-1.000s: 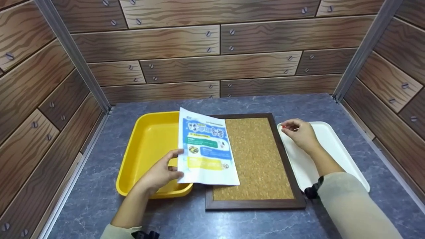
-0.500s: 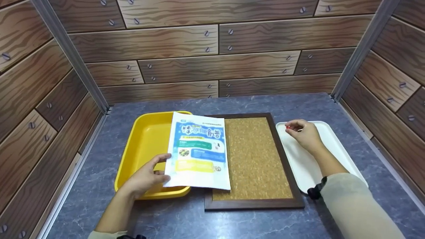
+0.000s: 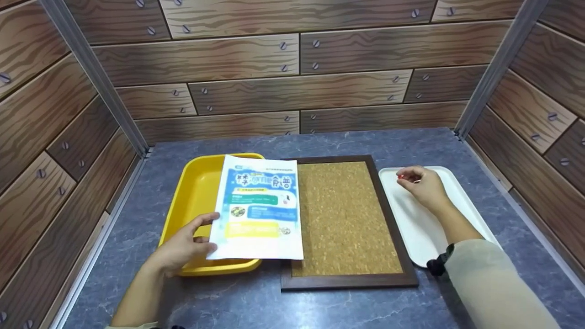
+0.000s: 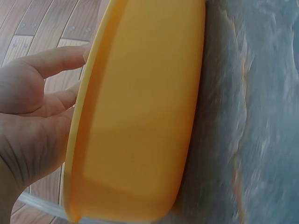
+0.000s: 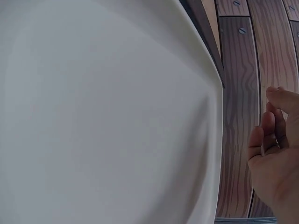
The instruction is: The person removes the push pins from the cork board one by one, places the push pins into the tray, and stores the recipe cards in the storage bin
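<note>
My left hand (image 3: 183,244) pinches the left edge of a printed paper sheet (image 3: 260,192), with thumb and fingers spread along that edge. The sheet hangs over the right part of the yellow basin (image 3: 183,192) and the left side of a cork board (image 3: 347,219). In the left wrist view, the basin wall (image 4: 140,102) hides most of the fingertips. Over the far end of the white tray (image 3: 420,228), my right hand (image 3: 425,185) pinches a small red pushpin (image 3: 401,177), mostly covered by the fingertips. The right wrist view shows these fingers curled beyond the tray rim.
The board's dark wooden frame (image 3: 352,282) lies between the basin and the tray on a grey marbled tabletop (image 3: 228,301). Wood-patterned panels (image 3: 247,100) enclose the back and both sides.
My left hand has drawn the sheet leftward and toward me, flattening its tilt and baring more of the cork. My right hand has shifted slightly right with the pushpin.
</note>
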`<state>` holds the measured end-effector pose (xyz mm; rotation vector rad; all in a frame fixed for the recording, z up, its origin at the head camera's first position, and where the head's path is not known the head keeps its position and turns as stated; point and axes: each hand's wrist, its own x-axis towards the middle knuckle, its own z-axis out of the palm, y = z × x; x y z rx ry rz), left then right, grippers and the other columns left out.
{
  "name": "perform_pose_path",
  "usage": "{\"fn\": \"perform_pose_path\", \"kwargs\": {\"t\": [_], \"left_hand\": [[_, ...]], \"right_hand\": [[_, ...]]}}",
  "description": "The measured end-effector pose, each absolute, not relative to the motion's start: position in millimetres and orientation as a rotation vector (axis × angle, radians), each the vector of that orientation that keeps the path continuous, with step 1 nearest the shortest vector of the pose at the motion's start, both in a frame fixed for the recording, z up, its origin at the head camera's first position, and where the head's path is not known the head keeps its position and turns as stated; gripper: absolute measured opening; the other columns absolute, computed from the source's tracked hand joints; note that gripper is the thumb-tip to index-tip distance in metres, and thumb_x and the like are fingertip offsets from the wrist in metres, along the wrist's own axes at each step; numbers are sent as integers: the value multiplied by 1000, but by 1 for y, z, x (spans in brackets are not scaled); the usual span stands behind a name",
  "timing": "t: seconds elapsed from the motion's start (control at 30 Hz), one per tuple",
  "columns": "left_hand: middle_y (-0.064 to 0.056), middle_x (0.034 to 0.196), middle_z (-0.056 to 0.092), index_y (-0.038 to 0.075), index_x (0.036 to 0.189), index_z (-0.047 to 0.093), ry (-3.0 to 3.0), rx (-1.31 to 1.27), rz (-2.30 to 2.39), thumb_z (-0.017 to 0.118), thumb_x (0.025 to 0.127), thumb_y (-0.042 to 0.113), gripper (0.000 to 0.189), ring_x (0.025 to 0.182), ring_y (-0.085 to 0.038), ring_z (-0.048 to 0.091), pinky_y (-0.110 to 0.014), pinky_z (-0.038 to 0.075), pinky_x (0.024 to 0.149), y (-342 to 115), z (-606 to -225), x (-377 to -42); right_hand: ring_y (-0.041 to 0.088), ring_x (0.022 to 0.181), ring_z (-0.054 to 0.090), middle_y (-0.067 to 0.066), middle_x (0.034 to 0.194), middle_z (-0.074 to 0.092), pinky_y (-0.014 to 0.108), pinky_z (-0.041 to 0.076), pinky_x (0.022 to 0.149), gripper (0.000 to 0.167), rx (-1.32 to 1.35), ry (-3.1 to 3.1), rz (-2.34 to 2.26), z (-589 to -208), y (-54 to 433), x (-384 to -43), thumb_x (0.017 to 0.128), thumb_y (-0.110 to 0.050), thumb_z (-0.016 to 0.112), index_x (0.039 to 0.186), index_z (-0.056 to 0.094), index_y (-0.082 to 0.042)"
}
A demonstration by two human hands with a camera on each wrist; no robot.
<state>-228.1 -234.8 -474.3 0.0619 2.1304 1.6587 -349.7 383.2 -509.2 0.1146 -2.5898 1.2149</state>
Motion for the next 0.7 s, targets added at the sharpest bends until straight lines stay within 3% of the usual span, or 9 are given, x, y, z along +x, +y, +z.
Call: {"fn": "perform_pose_path", "kwargs": {"t": [0.37,0.7], "left_hand": [[-22,174,20,13,169,34,2119,108,1646,72,98,-2,81,105,-24,62,-27,61,81,-269,-472,-233],[-24,173,22,8,170,31,2155,100,1598,76,98,3,85,104,-22,59,-27,60,84,-297,-467,-234]], "right_hand": [[-10,76,57,-21,81,64,9,46,68,18,102,-2609,1196,-513,397,-349,95,-3,80,111,78,4],[-8,74,56,-5,86,71,10,46,67,19,114,-2666,1180,-516,406,-347,96,-4,79,113,78,5]]}}
